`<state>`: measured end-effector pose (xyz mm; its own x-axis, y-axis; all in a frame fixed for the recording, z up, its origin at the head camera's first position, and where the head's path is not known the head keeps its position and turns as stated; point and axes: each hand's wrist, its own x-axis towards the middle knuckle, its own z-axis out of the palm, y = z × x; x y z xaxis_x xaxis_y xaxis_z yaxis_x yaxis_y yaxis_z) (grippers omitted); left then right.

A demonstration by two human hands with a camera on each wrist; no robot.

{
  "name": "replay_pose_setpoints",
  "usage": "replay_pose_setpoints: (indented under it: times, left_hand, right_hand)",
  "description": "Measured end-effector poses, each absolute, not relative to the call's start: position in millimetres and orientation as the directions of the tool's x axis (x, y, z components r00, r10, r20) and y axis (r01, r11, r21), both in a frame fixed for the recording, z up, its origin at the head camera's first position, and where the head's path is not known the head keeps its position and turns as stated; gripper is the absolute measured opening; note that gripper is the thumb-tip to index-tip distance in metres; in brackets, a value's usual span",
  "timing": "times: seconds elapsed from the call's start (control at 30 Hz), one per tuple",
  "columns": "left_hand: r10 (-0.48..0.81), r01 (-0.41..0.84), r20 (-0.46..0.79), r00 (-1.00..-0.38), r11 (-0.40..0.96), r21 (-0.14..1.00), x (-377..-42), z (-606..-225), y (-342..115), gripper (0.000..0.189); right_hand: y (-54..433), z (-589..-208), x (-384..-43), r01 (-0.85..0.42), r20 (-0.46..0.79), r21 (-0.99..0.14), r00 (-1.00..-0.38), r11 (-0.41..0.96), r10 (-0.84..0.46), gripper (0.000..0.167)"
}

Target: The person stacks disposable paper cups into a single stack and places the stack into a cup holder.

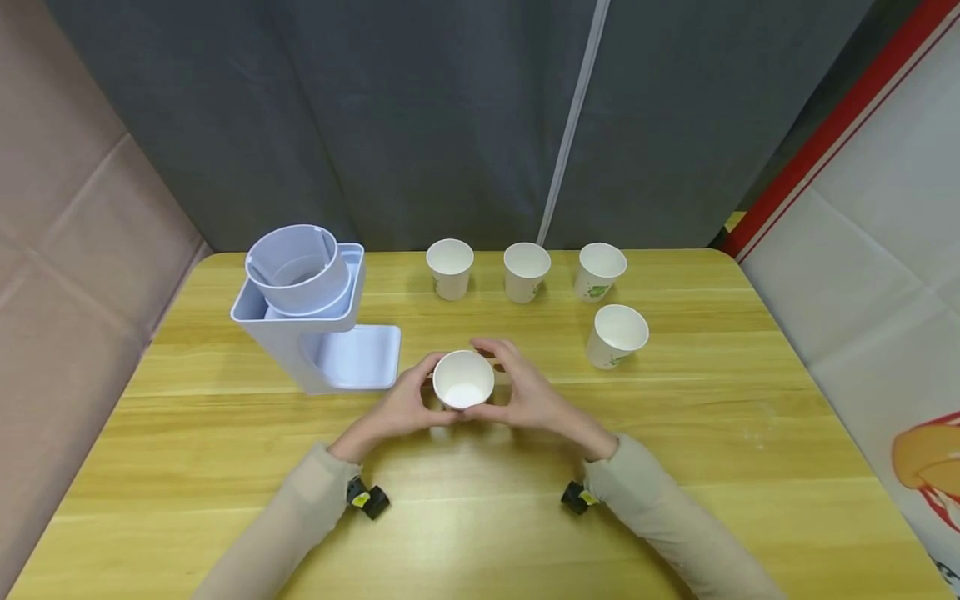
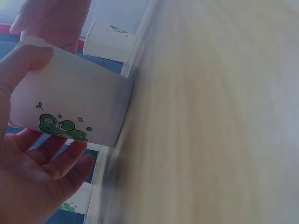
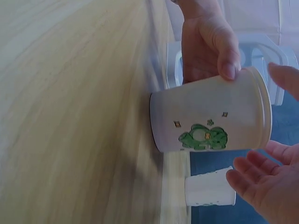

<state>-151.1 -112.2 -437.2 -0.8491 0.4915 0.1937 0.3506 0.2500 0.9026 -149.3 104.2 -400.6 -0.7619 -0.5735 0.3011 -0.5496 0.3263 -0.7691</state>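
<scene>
Forearms [image 1: 667,508] angled inward; left hand [image 1: 408,402], right hand [image 1: 528,396] facing each other, thumbs [image 1: 491,412] nearly meeting.

Both arms wear long, plain beige sleeves: the left sleeve [image 1: 273,529] and the right sleeve [image 1: 678,521] show soft folds and end in simple cuffs just short of the wrists. At the left cuff sits a small, blocky black camera [image 1: 375,503] marked with a yellow patch [image 1: 361,500]; the right cuff carries a matching black camera [image 1: 575,498], likewise touched with yellow.
</scene>
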Motion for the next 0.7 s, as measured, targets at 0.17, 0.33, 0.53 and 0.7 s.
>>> replay_pose_setpoints:
  times: [0.17, 0.33, 0.53, 0.7]
  left_hand:
    - [0.486, 0.334, 0.18, -0.856, 0.252, 0.908, -151.3, -436.7, -111.3, 0.073]
    - [0.484, 0.329, 0.182, -0.856, 0.24, 0.913, -151.7, -436.6, -110.9, 0.074]
    - [0.483, 0.34, 0.199, -0.853, 0.224, 0.914, -152.4, -437.2, -110.7, 0.074]
    - [0.482, 0.332, 0.19, -0.855, 0.227, 0.916, -151.7, -436.1, -110.9, 0.075]
  right_hand:
    - [113.7, -399.8, -150.3, -0.519, 0.288, -0.785, -0.79, 0.339, -0.542, 0.077]
    - [123.4, -398.7, -150.3, -0.493, 0.276, -0.8, -0.809, 0.342, -0.52, 0.075]
    - [136.3, -398.3, -149.6, -0.474, 0.27, -0.804, -0.829, 0.36, -0.489, 0.073]
    - [149.0, -397.9, -147.2, -0.458, 0.274, -0.807, -0.849, 0.373, -0.451, 0.07]
